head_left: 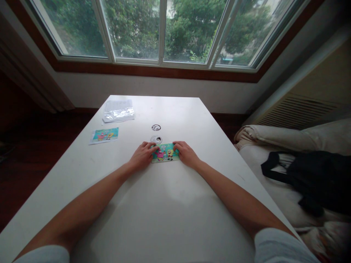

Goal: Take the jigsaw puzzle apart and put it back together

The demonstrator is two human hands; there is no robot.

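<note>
A rectangular cartoon picture card (pixel 165 152), turquoise with a pink starfish figure and a yellow sponge figure, lies at the middle of the white table. My left hand (pixel 142 156) is closed on its left edge, thumb and fingers bent over the corner. On the opposite edge, my right hand (pixel 187 152) grips the card with curled fingers. Just beyond the card is a round black-and-white disc (pixel 156 139), close to my left fingertips. A second, similar round disc (pixel 156 127) sits farther back. What is printed on the discs is too small to make out.
Left on the white table (pixel 175 204) lies a cartoon picture sheet (pixel 104 135) in similar colours. Behind it is a clear plastic bag (pixel 118 111) with papers. A pale couch (pixel 255 146) with a black garment (pixel 315 175) stands along the right side. Windows fill the far wall.
</note>
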